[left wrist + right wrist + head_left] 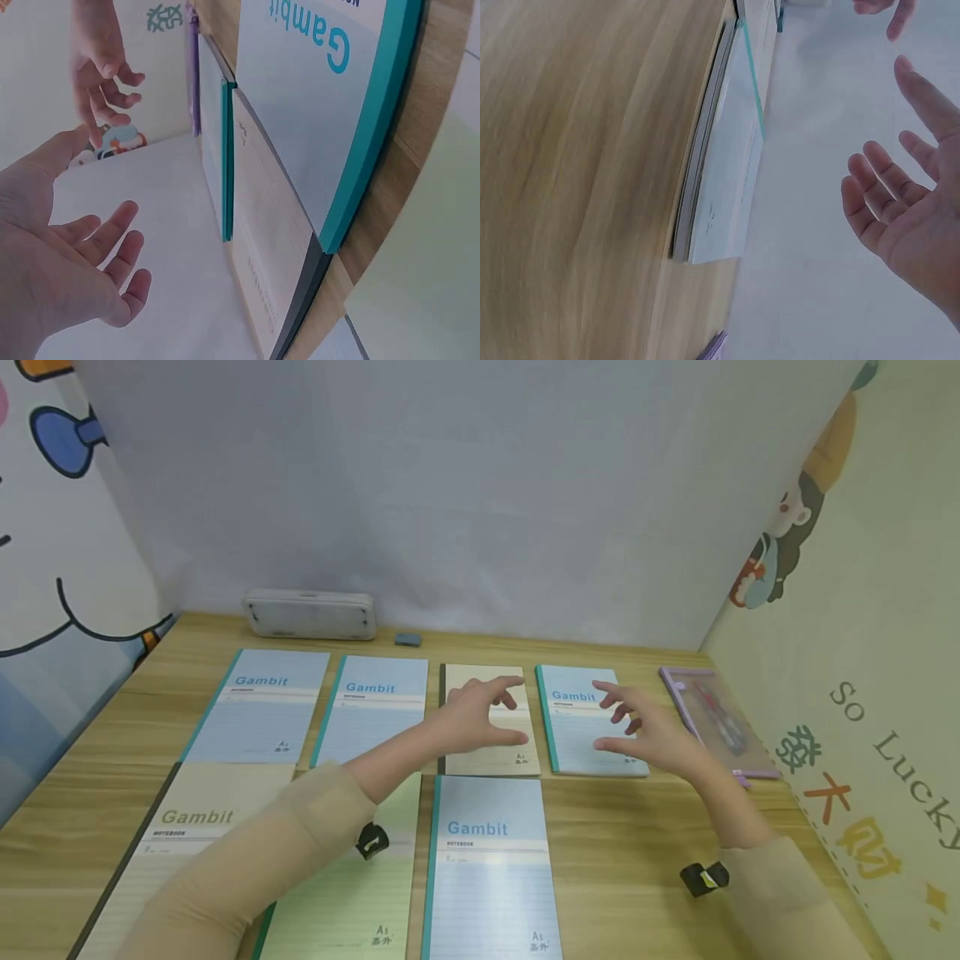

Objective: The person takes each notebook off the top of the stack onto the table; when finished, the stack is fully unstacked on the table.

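Observation:
My left hand (480, 717) hovers over a cream notebook (480, 762) with a dark spine, thumb and fingers spread apart. To its right, my right hand (651, 731) is in the air above a blue Gambit notebook (573, 745) with a teal spine. Nothing is held by either hand; in the left wrist view the left hand (67, 247) faces the other one across a gap. Nearer me lies another blue notebook (491, 893), beside a green notebook (337, 902) partly hidden by my left sleeve. Two more blue notebooks (262, 727) fill the back row's left side.
At the front left is a cream notebook (210, 789), partly under my left arm in the view. A white case (309, 615) and a small grey block (407, 640) sit along the back. A purple-edged clear pouch (708, 714) holding pens lies at the right, beside the wall.

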Demonstrator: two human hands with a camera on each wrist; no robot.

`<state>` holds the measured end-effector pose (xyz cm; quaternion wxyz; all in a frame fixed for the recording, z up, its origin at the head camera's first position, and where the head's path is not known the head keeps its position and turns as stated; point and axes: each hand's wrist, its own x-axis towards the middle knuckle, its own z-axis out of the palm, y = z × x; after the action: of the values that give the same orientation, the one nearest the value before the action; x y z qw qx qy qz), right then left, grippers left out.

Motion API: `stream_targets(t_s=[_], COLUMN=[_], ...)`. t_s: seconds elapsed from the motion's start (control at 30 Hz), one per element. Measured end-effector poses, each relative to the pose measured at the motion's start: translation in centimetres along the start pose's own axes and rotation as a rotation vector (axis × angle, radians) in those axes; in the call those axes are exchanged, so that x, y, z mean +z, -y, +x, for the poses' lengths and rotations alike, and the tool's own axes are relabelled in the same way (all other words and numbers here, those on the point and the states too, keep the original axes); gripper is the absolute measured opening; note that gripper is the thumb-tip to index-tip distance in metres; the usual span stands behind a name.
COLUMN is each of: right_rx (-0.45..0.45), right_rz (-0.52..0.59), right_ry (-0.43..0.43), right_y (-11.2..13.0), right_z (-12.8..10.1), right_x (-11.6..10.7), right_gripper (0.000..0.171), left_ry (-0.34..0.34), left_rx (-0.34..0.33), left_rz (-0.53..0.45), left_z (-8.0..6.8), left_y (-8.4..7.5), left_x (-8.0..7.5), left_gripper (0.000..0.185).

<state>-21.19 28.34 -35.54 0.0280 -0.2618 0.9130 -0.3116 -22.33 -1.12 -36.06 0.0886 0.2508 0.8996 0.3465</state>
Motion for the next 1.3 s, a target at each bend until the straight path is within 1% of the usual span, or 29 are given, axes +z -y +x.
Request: stream_targets(t_s=[0.13,0.3,0.37,0.43,0.5,0.6,0.73,0.9,1.07,1.3], right_rx=[0.045,0.122,0.151,0.169,0.178,0.179,0.184,0.233,0.27,0.297], right_rz=[0.026,0.095,0.116,0.127,0.123,0.097,0.028,-0.043,-0.046,-0.009], right_ry=[-0.004,0.023,0.037,0.053,0.064,0.079,0.105,0.149,0.161,0.182], right_y=[-2.0,-4.8,-5.5,-6.2,-6.8,-7.5,-8.3,-9.4,-10.0,-10.6], right_z=[0.5,0.6,0.6,0.6,0.6,0.7,0.9,1.2,1.1,1.0], right_x=[-0.6,-1.0,-1.1,-1.3,-1.4,-1.4,-1.3,-0.9,-0.6,-0.1], right_gripper=[0.079,0.083,0.084,0.085,0.086,0.085,0.083,0.087,0.087,0.082], left_ry=[0.016,0.062,0.073,0.08,0.089,0.104,0.118,0.125,0.132,0.151], left_rx=[0.02,0.066,0.073,0.068,0.049,0.022,-0.007,-0.032,-0.047,-0.06], left_rz=[-0.013,0.029,0.048,0.07,0.084,0.099,0.104,0.144,0.168,0.204], left_z=[1.9,3.9,4.5,5.1,5.7,6.5,7.2,7.7,8.0,8.3], left_y=[0.5,0.8,1.0,1.3,1.5,1.8,1.9,2.2,2.1,2.2], left_x=[1.2,3.0,3.6,4.2,4.6,5.2,5.7,6.1,6.4,6.8], left_gripper=[0.083,0.085,0.087,0.089,0.091,0.095,0.098,0.098,0.098,0.098])
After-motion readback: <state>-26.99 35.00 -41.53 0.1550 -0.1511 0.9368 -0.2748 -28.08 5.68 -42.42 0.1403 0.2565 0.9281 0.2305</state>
